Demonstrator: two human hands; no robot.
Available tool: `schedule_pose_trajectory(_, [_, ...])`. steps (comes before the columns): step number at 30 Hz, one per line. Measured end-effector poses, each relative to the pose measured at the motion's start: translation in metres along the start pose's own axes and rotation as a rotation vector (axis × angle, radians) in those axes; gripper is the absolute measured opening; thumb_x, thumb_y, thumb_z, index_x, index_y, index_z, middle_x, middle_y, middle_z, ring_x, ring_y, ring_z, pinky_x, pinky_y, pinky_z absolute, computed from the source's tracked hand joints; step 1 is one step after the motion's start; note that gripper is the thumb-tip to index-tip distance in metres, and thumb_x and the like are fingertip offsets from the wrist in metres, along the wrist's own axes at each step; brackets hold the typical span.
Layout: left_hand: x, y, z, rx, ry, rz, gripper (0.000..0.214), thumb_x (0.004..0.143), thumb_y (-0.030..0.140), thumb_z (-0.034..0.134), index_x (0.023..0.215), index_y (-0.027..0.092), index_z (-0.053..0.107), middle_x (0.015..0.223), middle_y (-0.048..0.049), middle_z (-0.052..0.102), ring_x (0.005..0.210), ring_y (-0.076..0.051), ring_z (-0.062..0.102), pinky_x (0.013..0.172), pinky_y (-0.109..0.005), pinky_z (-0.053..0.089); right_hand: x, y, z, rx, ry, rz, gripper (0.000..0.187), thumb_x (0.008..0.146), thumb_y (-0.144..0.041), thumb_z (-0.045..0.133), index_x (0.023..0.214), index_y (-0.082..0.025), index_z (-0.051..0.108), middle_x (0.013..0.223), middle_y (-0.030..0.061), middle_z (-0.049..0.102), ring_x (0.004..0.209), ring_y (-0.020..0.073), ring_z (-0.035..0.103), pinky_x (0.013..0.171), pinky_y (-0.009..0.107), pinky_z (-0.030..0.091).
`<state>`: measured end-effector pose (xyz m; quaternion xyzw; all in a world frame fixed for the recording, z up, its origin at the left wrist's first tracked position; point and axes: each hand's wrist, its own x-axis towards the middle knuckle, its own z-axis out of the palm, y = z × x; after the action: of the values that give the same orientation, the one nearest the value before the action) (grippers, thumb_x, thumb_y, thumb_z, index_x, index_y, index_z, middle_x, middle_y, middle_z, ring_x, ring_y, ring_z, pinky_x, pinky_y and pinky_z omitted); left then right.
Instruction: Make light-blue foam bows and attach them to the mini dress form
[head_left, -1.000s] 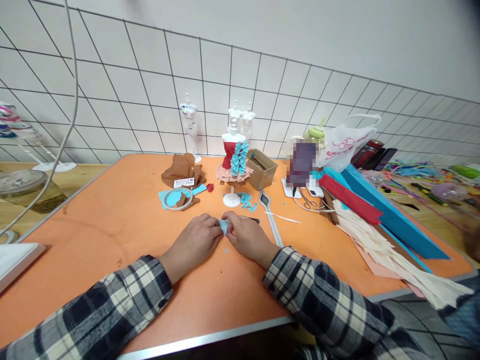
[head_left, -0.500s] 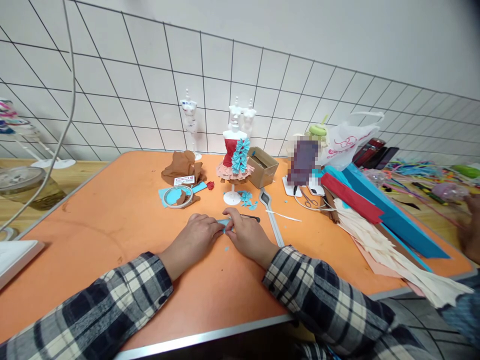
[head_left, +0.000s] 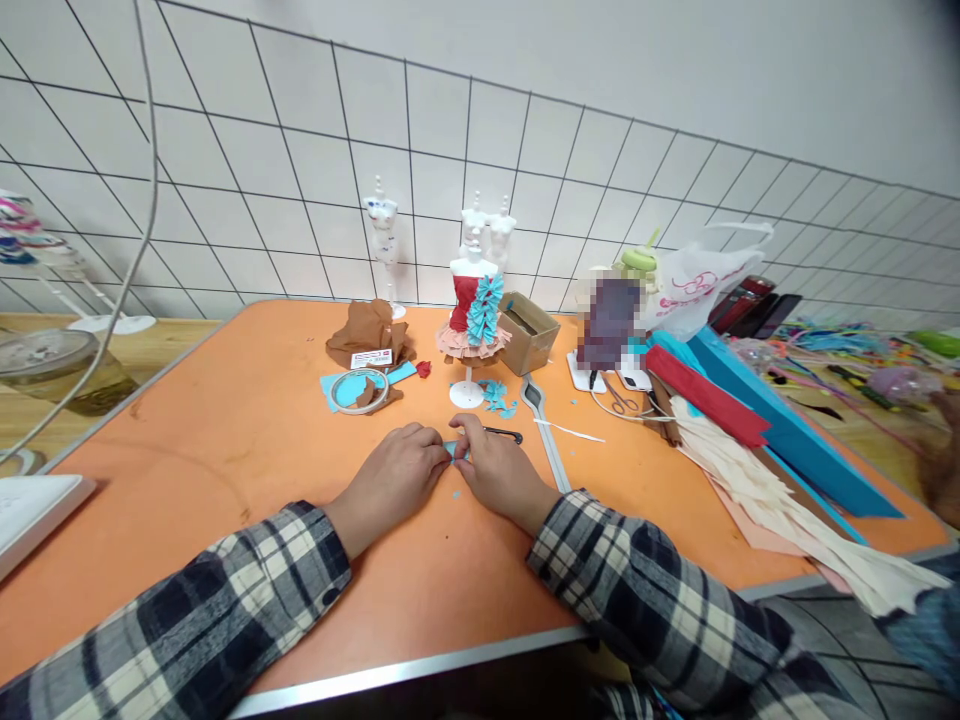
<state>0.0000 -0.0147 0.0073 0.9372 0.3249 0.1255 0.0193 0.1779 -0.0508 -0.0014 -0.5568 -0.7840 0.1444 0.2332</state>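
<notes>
One blue scrap point(head_left: 453, 450): pinched between the left hand point(head_left: 401, 468) and right hand point(head_left: 496, 468), low over the middle of the table point(head_left: 225, 410), its full shape hidden by fingers.
Left hand: narrow, fingertips closed on the scrap's left end; an uneven tug from this side could rip what looks like thin paper.
Right hand: narrow too, forefinger arched over the thumb, gripping the right end; with so little paper showing, a loose pinch could let it slip or spring out of shape.
Dark tool point(head_left: 506, 436): just beyond the right hand, which hides its left end; a push of the knuckles could send it sliding to the far side.
Dress form point(head_left: 466, 300): upright on the far side, in red, blue ruffles and pink; a careless reach could tip its slim stand or crush the ruffles.
Blue bits point(head_left: 496, 397): loose beside the stand, light enough, it seems, for a draught to scatter.
Cream strips point(head_left: 750, 485): hanging over the near right edge by another person's blue sleeve point(head_left: 924, 630); a snag there could drag them to the floor.
</notes>
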Motion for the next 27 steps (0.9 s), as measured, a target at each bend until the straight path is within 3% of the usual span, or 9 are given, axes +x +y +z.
schedule_pose_trajectory(6, [0.0017, 0.0000, 0.0005, -0.032, -0.040, -0.013, 0.024, 0.092, 0.016, 0.049, 0.093, 0.018, 0.073, 0.082, -0.0085, 0.067, 0.081, -0.021, 0.061, 0.076, -0.033, 0.046, 0.0004, 0.0016, 0.0016, -0.025, 0.001, -0.012, 0.040, 0.088, -0.013, 0.048, 0.126, -0.020, 0.038, 0.094, 0.0029, 0.068, 0.082, 0.0184, 0.064, 0.065, 0.025, 0.038])
schedule_pose_trajectory(10, [0.0035, 0.0016, -0.0013, -0.022, -0.064, -0.021, 0.025, 0.092, 0.016, 0.048, 0.093, 0.016, 0.073, 0.080, -0.0091, 0.067, 0.080, -0.021, 0.061, 0.074, -0.033, 0.046, 0.0004, 0.0017, 0.0026, 0.004, 0.016, -0.029, 0.047, 0.084, -0.011, 0.053, 0.127, -0.022, 0.037, 0.102, 0.0033, 0.066, 0.089, 0.0184, 0.063, 0.067, 0.025, 0.039])
schedule_pose_trajectory(20, [0.0021, 0.0007, -0.0008, -0.029, -0.033, -0.024, 0.023, 0.091, 0.015, 0.050, 0.089, 0.017, 0.073, 0.085, -0.0091, 0.067, 0.083, -0.022, 0.060, 0.076, -0.035, 0.046, -0.0005, -0.0026, -0.0010, -0.066, -0.037, 0.059, 0.048, 0.087, -0.016, 0.051, 0.132, -0.021, 0.034, 0.100, 0.0060, 0.068, 0.081, 0.0188, 0.065, 0.064, 0.024, 0.040])
schedule_pose_trajectory(27, [0.0020, -0.0029, 0.0011, 0.000, -0.017, 0.024, 0.022, 0.093, 0.020, 0.050, 0.092, 0.019, 0.072, 0.081, -0.0072, 0.069, 0.080, -0.022, 0.062, 0.076, -0.036, 0.043, -0.0010, -0.0009, -0.0011, -0.073, -0.012, -0.034, 0.057, 0.087, -0.015, 0.052, 0.138, -0.023, 0.029, 0.109, 0.0059, 0.066, 0.094, 0.0200, 0.064, 0.073, 0.027, 0.044])
